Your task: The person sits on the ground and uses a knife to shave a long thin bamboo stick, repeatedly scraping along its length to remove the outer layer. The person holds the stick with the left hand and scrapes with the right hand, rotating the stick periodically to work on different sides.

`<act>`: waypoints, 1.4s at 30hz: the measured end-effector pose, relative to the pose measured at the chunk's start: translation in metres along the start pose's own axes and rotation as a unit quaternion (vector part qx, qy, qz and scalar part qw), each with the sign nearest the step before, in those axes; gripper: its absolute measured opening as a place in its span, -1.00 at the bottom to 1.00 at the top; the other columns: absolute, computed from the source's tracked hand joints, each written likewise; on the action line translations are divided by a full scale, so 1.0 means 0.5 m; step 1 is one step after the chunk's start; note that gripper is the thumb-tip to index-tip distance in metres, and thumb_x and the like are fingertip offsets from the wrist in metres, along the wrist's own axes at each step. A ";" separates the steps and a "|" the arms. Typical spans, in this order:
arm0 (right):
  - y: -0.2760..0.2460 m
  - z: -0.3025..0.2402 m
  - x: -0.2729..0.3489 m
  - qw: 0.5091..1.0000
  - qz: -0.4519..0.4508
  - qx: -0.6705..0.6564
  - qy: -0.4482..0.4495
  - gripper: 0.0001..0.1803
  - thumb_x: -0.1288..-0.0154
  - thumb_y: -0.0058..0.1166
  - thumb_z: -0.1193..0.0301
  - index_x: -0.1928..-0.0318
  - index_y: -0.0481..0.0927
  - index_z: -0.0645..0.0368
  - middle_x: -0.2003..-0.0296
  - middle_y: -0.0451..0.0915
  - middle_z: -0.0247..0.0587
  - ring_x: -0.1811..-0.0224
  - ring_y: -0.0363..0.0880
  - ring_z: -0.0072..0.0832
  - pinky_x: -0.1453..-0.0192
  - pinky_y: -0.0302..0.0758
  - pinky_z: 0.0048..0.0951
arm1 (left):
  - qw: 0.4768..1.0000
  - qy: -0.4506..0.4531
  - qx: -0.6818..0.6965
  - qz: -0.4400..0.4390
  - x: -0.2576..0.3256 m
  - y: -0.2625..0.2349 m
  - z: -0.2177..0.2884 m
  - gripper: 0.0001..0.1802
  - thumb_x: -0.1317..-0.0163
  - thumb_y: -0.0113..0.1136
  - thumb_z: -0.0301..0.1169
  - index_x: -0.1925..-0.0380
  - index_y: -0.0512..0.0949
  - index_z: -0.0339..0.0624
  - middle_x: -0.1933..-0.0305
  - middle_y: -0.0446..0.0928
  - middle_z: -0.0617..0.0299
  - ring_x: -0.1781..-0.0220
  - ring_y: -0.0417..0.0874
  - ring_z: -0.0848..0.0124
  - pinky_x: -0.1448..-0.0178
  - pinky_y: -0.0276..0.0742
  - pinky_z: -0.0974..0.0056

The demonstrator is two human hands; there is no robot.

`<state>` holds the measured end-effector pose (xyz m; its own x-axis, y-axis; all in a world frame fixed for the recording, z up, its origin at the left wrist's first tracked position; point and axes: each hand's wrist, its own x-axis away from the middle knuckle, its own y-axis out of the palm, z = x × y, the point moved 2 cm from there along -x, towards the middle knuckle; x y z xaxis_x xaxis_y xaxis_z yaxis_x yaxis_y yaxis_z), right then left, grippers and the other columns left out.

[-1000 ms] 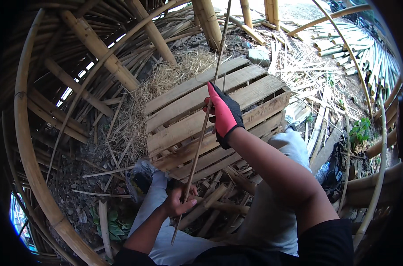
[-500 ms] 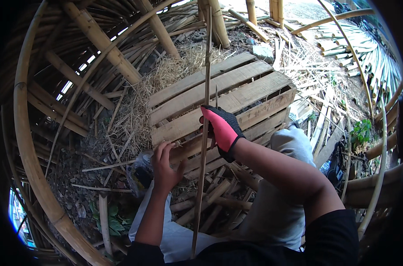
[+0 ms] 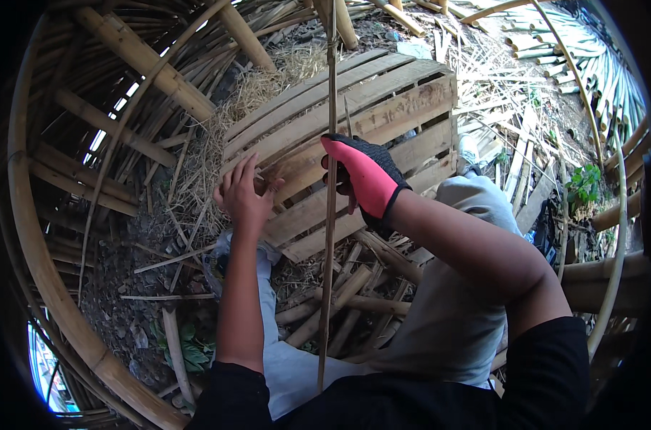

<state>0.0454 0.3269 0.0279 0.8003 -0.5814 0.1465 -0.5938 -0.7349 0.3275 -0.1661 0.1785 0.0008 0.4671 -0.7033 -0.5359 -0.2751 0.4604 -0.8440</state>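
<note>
In a pink-and-black glove, my right hand (image 3: 368, 175) is closed around a long, thin bamboo strip (image 3: 328, 265) that stands nearly upright in front of me. A narrow, pointed blade-like piece (image 3: 347, 115) shows just past the glove; its lower end is hidden. My bare left hand (image 3: 246, 193) is at the near left corner of a slatted wooden crate (image 3: 383, 118), fingers apart and fingertips against or close to the wood. The crate sits tilted beyond my knees, its near side facing me.
Dry straw (image 3: 282, 82) lies behind the crate. Cut bamboo pieces (image 3: 347, 301) lie between my legs. A curved bamboo pole (image 3: 60, 301) arches along the left. Many bamboo poles (image 3: 590, 64) are piled at the far right, near a small green plant (image 3: 585, 183).
The crate has shifted away and tipped, so more of its near side shows. My left hand has moved forward and left with it. My right hand keeps hold of the bamboo strip, slightly farther forward.
</note>
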 end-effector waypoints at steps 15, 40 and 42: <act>-0.028 -0.066 0.015 0.995 0.062 -0.001 -0.072 -0.54 -0.38 0.20 -0.06 0.10 0.62 0.09 0.23 0.62 -0.31 0.29 0.60 -0.47 0.33 0.49 -0.42 | 0.989 -0.027 0.062 -0.133 -0.198 0.053 -0.173 -0.04 0.02 0.27 0.52 -0.37 0.45 0.43 -0.35 0.52 0.41 -0.38 0.42 0.13 -0.31 0.17 -0.34; -0.054 -0.052 0.022 0.996 0.088 -0.014 -0.011 -0.37 -0.35 0.16 -0.19 0.05 0.56 0.19 0.25 0.56 -0.20 0.35 0.52 -0.50 0.59 0.58 -0.35 | 0.998 -0.043 0.018 -0.041 -0.015 0.011 -0.055 -0.03 0.06 0.29 0.48 -0.32 0.51 0.26 -0.29 0.56 0.38 -0.31 0.46 0.14 -0.31 0.14 -0.21; -0.047 -0.059 0.027 0.992 0.115 -0.031 -0.038 -0.40 -0.38 0.16 -0.15 0.06 0.57 0.21 0.24 0.57 -0.21 0.36 0.52 -0.51 0.57 0.56 -0.36 | 0.997 -0.056 0.035 -0.041 0.046 0.004 -0.027 -0.05 0.06 0.30 0.45 -0.31 0.52 0.24 -0.30 0.54 0.38 -0.31 0.45 0.16 -0.33 0.12 -0.20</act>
<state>0.0727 0.3469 0.0498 0.6340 -0.7577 0.1547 -0.7524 -0.5581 0.3499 -0.1674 0.1557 -0.0137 0.5777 -0.6775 -0.4553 -0.1739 0.4429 -0.8796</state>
